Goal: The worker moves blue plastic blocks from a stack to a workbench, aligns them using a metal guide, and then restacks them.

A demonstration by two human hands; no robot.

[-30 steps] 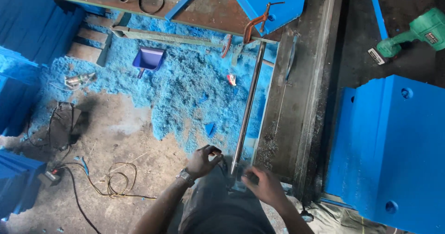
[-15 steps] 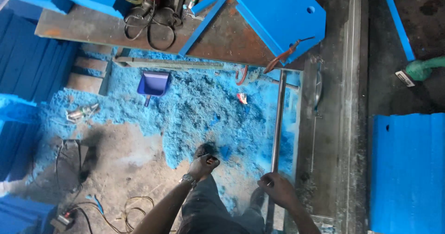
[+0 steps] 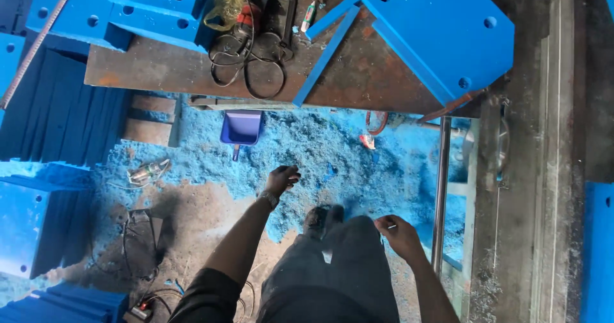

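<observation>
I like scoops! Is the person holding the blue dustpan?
No, the blue dustpan lies on the blue shavings, apart from both hands.

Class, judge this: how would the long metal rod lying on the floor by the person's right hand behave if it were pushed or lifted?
The metal rod looks round and straight, so it would probably roll if pushed sideways. It is long and thin, likely stiff and heavy for its width, and awkward to lift from one end.

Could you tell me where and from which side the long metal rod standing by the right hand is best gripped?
Judging by its pose, grip the metal rod on its bare middle shaft, coming from its left, where the right hand is. It stands nearly upright, its top under the blue plate, with a frame close on its right.
</observation>
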